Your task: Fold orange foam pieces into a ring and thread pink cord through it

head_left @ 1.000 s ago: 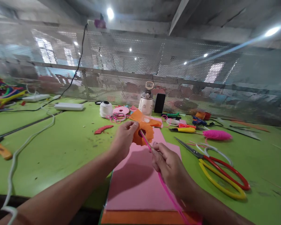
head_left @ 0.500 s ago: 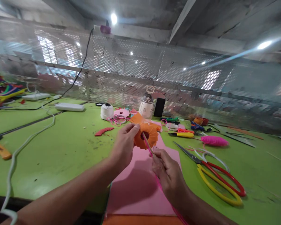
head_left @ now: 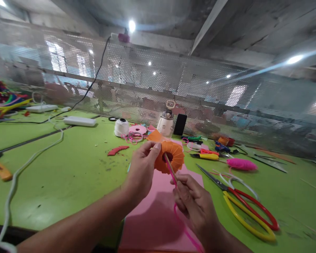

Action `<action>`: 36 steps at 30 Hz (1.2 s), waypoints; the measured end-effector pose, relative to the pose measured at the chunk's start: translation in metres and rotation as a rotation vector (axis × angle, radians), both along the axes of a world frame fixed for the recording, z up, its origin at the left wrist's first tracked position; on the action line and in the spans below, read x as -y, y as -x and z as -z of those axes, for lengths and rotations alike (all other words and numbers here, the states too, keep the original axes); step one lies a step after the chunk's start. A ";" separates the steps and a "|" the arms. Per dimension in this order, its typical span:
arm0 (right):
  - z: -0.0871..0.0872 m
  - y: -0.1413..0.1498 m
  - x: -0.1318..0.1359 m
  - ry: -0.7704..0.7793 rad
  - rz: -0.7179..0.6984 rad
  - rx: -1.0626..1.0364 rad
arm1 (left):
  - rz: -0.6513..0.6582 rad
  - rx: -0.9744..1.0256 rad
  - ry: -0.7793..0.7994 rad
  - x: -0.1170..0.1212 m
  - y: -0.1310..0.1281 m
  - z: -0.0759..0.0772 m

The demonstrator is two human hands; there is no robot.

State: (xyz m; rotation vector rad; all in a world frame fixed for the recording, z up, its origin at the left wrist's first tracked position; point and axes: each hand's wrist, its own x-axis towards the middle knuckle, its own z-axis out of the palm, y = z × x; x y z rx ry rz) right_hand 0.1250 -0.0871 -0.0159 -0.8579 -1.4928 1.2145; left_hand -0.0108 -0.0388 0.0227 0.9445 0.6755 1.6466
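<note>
My left hand (head_left: 143, 167) pinches the left edge of a pleated orange paper ring (head_left: 177, 154) between thumb and fingers. The ring is held up above a sheet of pink paper (head_left: 150, 225), its round hole facing me. In my right hand (head_left: 193, 200) is a thin wooden stick (head_left: 171, 168), whose far end goes into the hole. Bright pink yarn (head_left: 183, 225) runs along the stick and hangs down past my right hand. Both hands are closed; the stick's tip is hidden inside the ring.
To the right lie large scissors (head_left: 242, 203) with red and yellow handles, a pink yarn bundle (head_left: 241, 164) and a yellow-handled cutter (head_left: 209, 156). Behind stand a white thread cone (head_left: 121, 127), a bottle (head_left: 165, 123) and a dark phone (head_left: 180, 124). A white cable (head_left: 28, 161) crosses the left side.
The orange ring has shifted slightly right and down and turned to face me more. My right hand has moved a little right and down with the stick. The pink yarn hangs more loosely.
</note>
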 end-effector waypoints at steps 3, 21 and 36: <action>0.002 -0.002 0.000 -0.017 -0.002 0.042 | -0.006 0.009 -0.004 0.001 -0.001 0.000; 0.008 -0.013 -0.003 -0.458 0.263 0.485 | -0.038 -0.048 -0.050 0.005 -0.003 0.002; -0.005 -0.022 -0.013 -0.413 0.142 0.451 | 0.073 -0.032 -0.038 0.001 0.003 -0.003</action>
